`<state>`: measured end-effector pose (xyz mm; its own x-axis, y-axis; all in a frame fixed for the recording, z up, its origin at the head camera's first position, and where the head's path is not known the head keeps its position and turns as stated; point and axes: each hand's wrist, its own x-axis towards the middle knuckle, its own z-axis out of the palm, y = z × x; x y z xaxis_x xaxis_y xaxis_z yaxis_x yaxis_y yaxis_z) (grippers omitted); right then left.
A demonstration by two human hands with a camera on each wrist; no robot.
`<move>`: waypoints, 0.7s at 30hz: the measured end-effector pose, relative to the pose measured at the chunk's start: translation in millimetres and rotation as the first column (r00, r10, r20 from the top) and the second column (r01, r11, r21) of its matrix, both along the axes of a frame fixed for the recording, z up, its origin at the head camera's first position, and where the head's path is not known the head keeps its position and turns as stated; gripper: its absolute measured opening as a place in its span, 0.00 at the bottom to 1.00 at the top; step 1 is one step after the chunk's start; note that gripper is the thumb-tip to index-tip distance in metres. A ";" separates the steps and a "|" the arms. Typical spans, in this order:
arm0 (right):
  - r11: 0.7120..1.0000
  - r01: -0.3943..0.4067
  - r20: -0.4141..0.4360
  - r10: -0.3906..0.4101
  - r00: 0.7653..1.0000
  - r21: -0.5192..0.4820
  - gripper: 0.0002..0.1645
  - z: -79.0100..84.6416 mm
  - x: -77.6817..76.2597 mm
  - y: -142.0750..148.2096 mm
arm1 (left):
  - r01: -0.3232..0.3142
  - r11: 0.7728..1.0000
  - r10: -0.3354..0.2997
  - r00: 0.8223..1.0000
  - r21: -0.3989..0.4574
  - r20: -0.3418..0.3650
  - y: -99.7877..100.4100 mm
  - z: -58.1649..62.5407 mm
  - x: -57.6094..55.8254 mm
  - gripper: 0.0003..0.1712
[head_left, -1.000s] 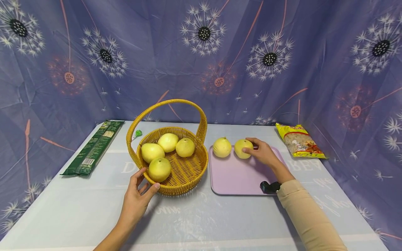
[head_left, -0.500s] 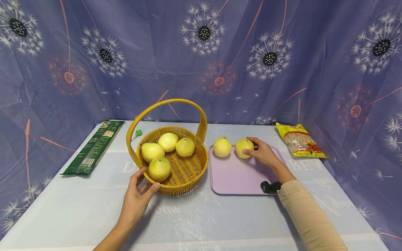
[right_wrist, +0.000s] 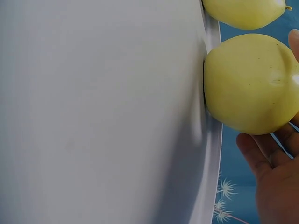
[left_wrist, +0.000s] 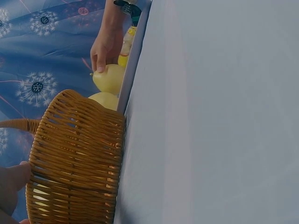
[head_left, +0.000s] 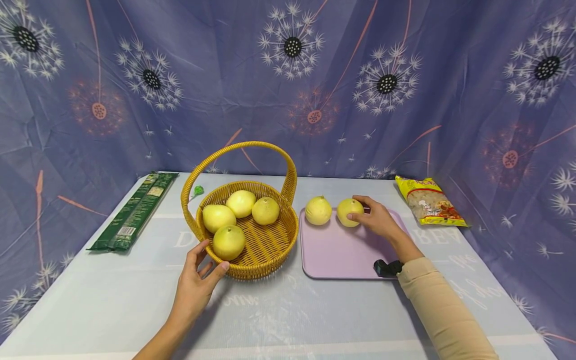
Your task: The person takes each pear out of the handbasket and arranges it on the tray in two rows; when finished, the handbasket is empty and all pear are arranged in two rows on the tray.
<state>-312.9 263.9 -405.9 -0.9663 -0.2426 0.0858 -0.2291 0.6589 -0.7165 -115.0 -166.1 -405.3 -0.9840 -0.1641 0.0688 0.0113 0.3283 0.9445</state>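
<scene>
My right hand [head_left: 377, 218] grips a yellow pear [head_left: 348, 212] at the back of a pink tray [head_left: 342, 255], thumb on the near side and fingers round the far side. Close up, the right wrist view has this pear [right_wrist: 252, 84] low against the tray surface, fingers [right_wrist: 254, 154] around it. Just left of it on the tray sits another pear [head_left: 318, 211]. My left hand [head_left: 196, 280] holds the near left rim of a yellow wicker basket [head_left: 263, 272], thumb and forefinger at the rim. Several pears [head_left: 229, 243] lie in the basket, mostly along its left and back.
The basket's tall arched handle [head_left: 243, 145] rises over the pears. A green packet [head_left: 135, 212] lies at the left, a small green-topped item [head_left: 198, 190] behind the basket. A yellow food bag [head_left: 429, 202] lies at back right. A patterned curtain [head_left: 216, 100] closes off the back.
The gripped pear has shifted very slightly right and up in the head view over the last second. My left hand and the basket stay in place.
</scene>
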 end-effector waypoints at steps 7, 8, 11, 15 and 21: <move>1.000 0.002 -0.015 -0.002 1.000 0.001 0.46 1.4 1.3 -1.3 | -0.004 1.000 0.004 1.000 0.005 0.002 0.3 0.1 0.4 0.45; 1.000 0.000 -0.020 0.000 1.000 0.004 0.46 1.5 1.2 -1.0 | -0.005 1.000 0.005 1.000 0.005 -0.001 0.3 -0.1 0.2 0.44; 1.000 0.003 -0.024 -0.003 1.000 -0.002 0.46 2.2 1.4 -0.6 | -0.007 1.000 0.007 1.000 0.005 -0.008 0.3 -0.6 0.1 0.44; 1.000 -0.003 -0.019 0.003 1.000 -0.020 0.47 6.8 3.4 -1.9 | -0.002 1.000 0.002 1.000 0.007 -0.009 0.2 -0.5 0.3 0.44; 0.998 -0.032 -0.029 0.030 0.999 -0.058 0.45 18.9 8.3 -8.4 | 0.000 1.000 0.000 1.000 0.006 -0.002 -0.1 -0.3 0.4 0.45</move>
